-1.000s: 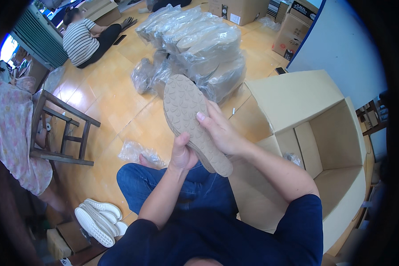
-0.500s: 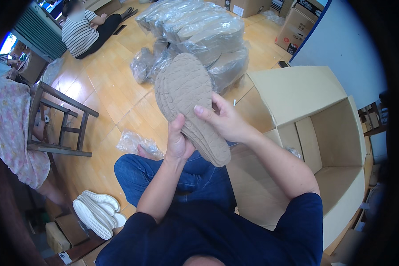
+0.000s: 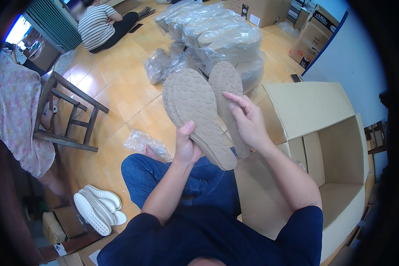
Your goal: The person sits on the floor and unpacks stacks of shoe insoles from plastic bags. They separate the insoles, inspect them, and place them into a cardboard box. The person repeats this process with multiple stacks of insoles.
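My left hand [image 3: 187, 147] grips a small stack of tan shoe soles [image 3: 193, 99], thumb on top and the other fingers underneath. The uppermost sole shows a raised pattern. Just right of the stack, one single tan sole [image 3: 226, 80] is in my right hand [image 3: 251, 122], its index finger and thumb over the sole's face and the other fingers partly hidden. This sole stands slightly apart from the stack at the top; lower down, the two lie close together. Both are held above my crossed legs in jeans [image 3: 181, 186].
Plastic-wrapped soles [image 3: 228, 33] are piled ahead. An open cardboard box [image 3: 341, 146] stands to my right. White soles [image 3: 97, 210] lie at lower left, near a wooden stool [image 3: 75, 116]. A clear plastic bag [image 3: 144, 142] is by my foot. A person in stripes [image 3: 97, 26] sits far left.
My right hand has drawn one sole off the stack toward the right. My left hand still holds the others. The whole view has shifted a little.
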Action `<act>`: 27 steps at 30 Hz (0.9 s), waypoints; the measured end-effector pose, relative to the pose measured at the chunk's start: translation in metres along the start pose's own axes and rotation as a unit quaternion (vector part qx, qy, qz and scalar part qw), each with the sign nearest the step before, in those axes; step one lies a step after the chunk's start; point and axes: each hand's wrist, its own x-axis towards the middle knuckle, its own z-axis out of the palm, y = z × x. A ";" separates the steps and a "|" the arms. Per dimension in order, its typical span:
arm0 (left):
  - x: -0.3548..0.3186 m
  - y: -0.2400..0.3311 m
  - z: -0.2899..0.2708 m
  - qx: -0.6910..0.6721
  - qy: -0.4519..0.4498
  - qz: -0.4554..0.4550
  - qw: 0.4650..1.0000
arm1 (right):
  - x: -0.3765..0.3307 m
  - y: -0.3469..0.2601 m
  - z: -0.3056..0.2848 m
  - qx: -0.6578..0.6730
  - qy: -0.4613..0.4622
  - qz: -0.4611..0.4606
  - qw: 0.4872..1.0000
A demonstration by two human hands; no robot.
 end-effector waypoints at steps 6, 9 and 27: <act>0.000 -0.007 -0.001 0.029 -0.007 0.020 0.999 | -0.010 -0.004 0.016 0.114 -0.022 -0.021 0.993; -0.001 -0.005 -0.004 0.014 0.002 0.006 1.000 | 0.003 0.005 0.010 0.206 0.019 0.015 0.978; -0.001 -0.008 0.003 0.082 0.037 0.019 0.996 | -0.007 -0.003 0.014 0.100 -0.066 -0.020 0.993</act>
